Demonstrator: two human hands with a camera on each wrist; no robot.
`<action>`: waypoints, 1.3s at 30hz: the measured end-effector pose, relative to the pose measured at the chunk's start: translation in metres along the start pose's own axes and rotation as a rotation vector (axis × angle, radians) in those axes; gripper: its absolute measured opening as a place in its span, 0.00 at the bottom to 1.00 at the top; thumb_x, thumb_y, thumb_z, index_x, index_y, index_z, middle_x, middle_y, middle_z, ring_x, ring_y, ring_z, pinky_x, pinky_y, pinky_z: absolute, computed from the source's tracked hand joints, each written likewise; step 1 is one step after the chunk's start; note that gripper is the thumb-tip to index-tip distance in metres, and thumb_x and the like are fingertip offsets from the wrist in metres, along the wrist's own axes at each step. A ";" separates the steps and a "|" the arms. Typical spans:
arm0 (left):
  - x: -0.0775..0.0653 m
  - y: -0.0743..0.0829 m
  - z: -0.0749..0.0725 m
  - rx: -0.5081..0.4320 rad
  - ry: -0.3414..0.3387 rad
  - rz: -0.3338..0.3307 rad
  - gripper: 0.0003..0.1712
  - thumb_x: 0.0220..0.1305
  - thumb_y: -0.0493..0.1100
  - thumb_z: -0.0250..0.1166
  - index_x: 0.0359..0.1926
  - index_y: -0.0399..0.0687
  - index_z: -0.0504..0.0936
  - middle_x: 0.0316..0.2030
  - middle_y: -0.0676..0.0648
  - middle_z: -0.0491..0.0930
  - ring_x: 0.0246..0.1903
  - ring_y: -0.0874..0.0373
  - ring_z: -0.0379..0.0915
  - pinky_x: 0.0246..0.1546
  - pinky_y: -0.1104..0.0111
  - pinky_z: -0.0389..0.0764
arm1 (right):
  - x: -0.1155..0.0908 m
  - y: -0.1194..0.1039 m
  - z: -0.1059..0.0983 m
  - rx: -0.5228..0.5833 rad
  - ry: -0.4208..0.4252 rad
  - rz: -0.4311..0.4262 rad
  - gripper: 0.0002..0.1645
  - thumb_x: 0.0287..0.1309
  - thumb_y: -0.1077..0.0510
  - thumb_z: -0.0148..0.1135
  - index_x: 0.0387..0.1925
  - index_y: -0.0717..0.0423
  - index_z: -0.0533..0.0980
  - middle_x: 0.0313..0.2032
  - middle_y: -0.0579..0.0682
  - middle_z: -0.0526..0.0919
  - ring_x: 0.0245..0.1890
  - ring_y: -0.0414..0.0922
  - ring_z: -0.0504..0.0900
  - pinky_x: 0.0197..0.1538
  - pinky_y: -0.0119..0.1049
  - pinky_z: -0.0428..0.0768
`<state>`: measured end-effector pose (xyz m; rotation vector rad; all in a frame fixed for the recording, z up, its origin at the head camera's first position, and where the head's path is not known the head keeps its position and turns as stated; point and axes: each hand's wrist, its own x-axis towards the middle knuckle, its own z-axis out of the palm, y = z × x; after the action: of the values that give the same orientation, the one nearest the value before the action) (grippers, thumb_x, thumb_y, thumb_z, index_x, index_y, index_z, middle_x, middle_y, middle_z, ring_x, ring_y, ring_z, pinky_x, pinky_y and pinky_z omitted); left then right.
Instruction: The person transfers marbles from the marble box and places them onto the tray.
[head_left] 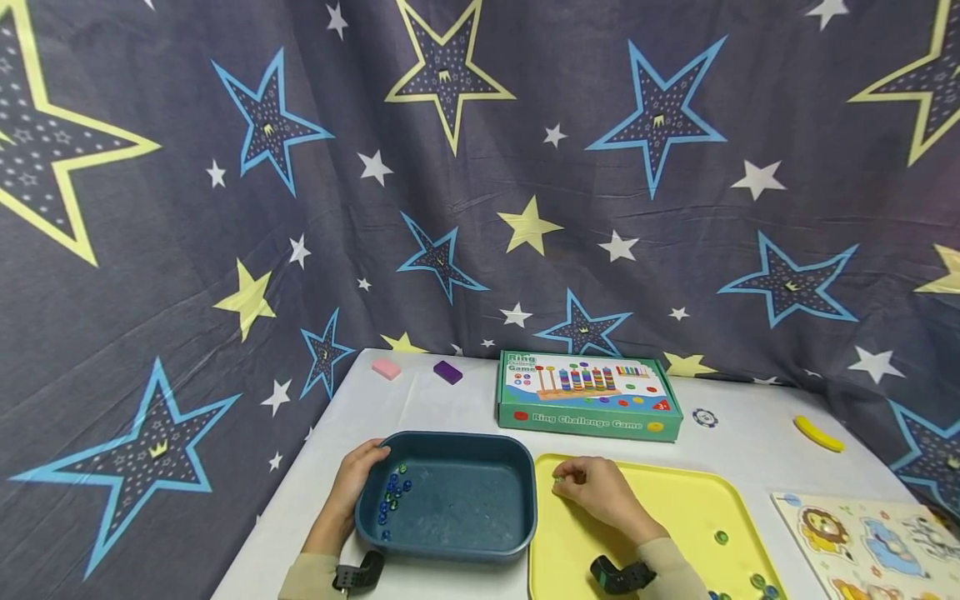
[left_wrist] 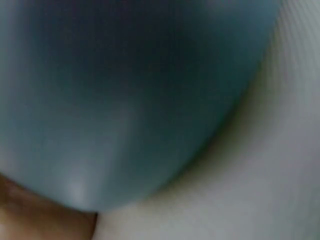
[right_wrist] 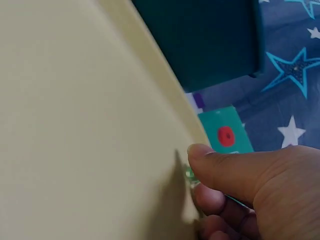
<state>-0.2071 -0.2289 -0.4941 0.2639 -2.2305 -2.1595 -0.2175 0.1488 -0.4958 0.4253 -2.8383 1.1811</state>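
Note:
My right hand point(head_left: 600, 492) pinches a green glass marble point(right_wrist: 190, 173) between thumb and fingertips, low over the left part of a yellow tray point(head_left: 675, 487). At the left end of a dark blue plastic tub point(head_left: 465, 500), my left hand point(head_left: 352, 487) grips the wall, its thumb at the rim. Several blue and green marbles point(head_left: 393, 504) lie inside the tub along its left side. On the tray's right part sit a single green marble point(head_left: 722, 537) and a few more marbles point(head_left: 757, 581) by the near corner. Tub wall fills most of the left wrist view.
Behind the tub and tray stands a green Ring Challenge Game box point(head_left: 588, 396). Pink point(head_left: 386, 368) and purple blocks point(head_left: 447, 372) lie at the back left. Rightward are a poker chip point(head_left: 705, 417), a yellow curved piece point(head_left: 818, 434) and an animal puzzle board point(head_left: 862, 542). A starry curtain point(head_left: 480, 183) hangs behind.

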 end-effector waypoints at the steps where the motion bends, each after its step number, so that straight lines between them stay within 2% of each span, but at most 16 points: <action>1: 0.000 0.000 0.000 -0.001 0.000 0.001 0.18 0.59 0.46 0.57 0.44 0.36 0.77 0.37 0.41 0.77 0.38 0.52 0.71 0.38 0.65 0.72 | 0.000 0.000 -0.001 0.013 -0.004 0.006 0.04 0.46 0.57 0.67 0.28 0.48 0.80 0.23 0.36 0.79 0.23 0.34 0.73 0.30 0.29 0.71; 4: 0.000 0.000 0.000 -0.003 0.004 -0.004 0.18 0.59 0.46 0.57 0.43 0.36 0.77 0.37 0.41 0.78 0.37 0.52 0.71 0.38 0.65 0.72 | 0.000 -0.002 -0.005 0.046 -0.007 0.034 0.03 0.49 0.56 0.65 0.30 0.48 0.80 0.24 0.37 0.80 0.23 0.36 0.72 0.28 0.30 0.70; 7: 0.000 0.000 0.000 0.005 0.005 -0.005 0.18 0.59 0.46 0.57 0.43 0.36 0.77 0.37 0.41 0.78 0.37 0.53 0.71 0.38 0.65 0.71 | 0.000 -0.010 -0.008 0.070 0.029 0.048 0.03 0.52 0.54 0.64 0.31 0.46 0.81 0.24 0.36 0.80 0.23 0.36 0.72 0.29 0.30 0.70; 11: -0.001 0.001 0.000 0.013 -0.001 -0.005 0.19 0.59 0.47 0.57 0.44 0.36 0.77 0.38 0.41 0.78 0.38 0.53 0.71 0.40 0.65 0.71 | -0.002 -0.035 -0.012 0.168 0.071 0.025 0.06 0.54 0.52 0.62 0.31 0.48 0.81 0.27 0.40 0.81 0.24 0.38 0.72 0.30 0.31 0.70; 13: -0.001 0.002 0.000 0.010 -0.002 -0.009 0.19 0.59 0.47 0.57 0.44 0.36 0.77 0.39 0.41 0.78 0.39 0.53 0.71 0.40 0.65 0.71 | -0.002 -0.051 -0.011 0.228 0.054 -0.003 0.07 0.55 0.53 0.61 0.32 0.49 0.81 0.29 0.42 0.82 0.25 0.38 0.72 0.29 0.31 0.70; 18: -0.001 0.003 0.000 0.006 0.005 -0.013 0.18 0.59 0.46 0.57 0.44 0.36 0.77 0.39 0.41 0.78 0.39 0.52 0.71 0.41 0.65 0.70 | -0.001 -0.091 0.005 0.308 -0.044 -0.138 0.06 0.57 0.52 0.59 0.34 0.46 0.80 0.30 0.43 0.81 0.24 0.38 0.73 0.28 0.30 0.72; 21: -0.001 0.003 0.000 0.011 0.003 -0.010 0.19 0.59 0.47 0.57 0.44 0.36 0.77 0.39 0.42 0.78 0.39 0.53 0.71 0.41 0.65 0.70 | 0.002 -0.109 0.018 0.300 -0.095 -0.238 0.04 0.57 0.52 0.59 0.34 0.42 0.79 0.30 0.39 0.81 0.24 0.37 0.73 0.28 0.30 0.73; 25: -0.001 0.001 0.000 0.017 0.002 -0.004 0.19 0.59 0.47 0.57 0.44 0.37 0.77 0.38 0.42 0.78 0.39 0.53 0.71 0.41 0.65 0.70 | 0.007 -0.127 0.034 0.267 -0.228 -0.311 0.05 0.57 0.51 0.59 0.35 0.43 0.79 0.30 0.37 0.79 0.24 0.36 0.74 0.29 0.29 0.74; 29: -0.002 0.001 0.000 0.007 0.001 -0.010 0.19 0.59 0.46 0.57 0.44 0.36 0.77 0.38 0.41 0.78 0.39 0.53 0.71 0.40 0.65 0.71 | 0.014 -0.140 0.053 0.221 -0.377 -0.336 0.09 0.56 0.51 0.59 0.37 0.49 0.79 0.29 0.36 0.79 0.25 0.33 0.75 0.30 0.27 0.74; 32: -0.002 0.001 -0.001 -0.005 -0.005 -0.022 0.18 0.60 0.46 0.56 0.45 0.36 0.77 0.38 0.41 0.78 0.38 0.53 0.71 0.39 0.65 0.72 | 0.019 -0.146 0.068 0.188 -0.455 -0.351 0.12 0.55 0.53 0.60 0.39 0.54 0.79 0.30 0.36 0.79 0.27 0.31 0.75 0.31 0.26 0.73; 35: -0.003 0.004 -0.001 -0.010 -0.016 -0.033 0.17 0.61 0.44 0.56 0.45 0.36 0.77 0.38 0.41 0.78 0.38 0.53 0.71 0.39 0.65 0.72 | 0.023 -0.150 0.079 0.165 -0.511 -0.346 0.13 0.53 0.54 0.62 0.40 0.56 0.80 0.30 0.37 0.80 0.29 0.30 0.76 0.33 0.25 0.73; 39: -0.010 0.015 0.000 -0.014 -0.032 -0.034 0.16 0.62 0.42 0.54 0.45 0.34 0.77 0.39 0.39 0.77 0.39 0.51 0.71 0.39 0.63 0.72 | 0.027 -0.155 0.091 0.137 -0.545 -0.331 0.13 0.50 0.56 0.64 0.39 0.57 0.80 0.28 0.37 0.80 0.28 0.28 0.75 0.33 0.24 0.73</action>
<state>-0.1993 -0.2268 -0.4785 0.2706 -2.2433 -2.2103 -0.1965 -0.0260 -0.4494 1.3527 -2.9202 1.3552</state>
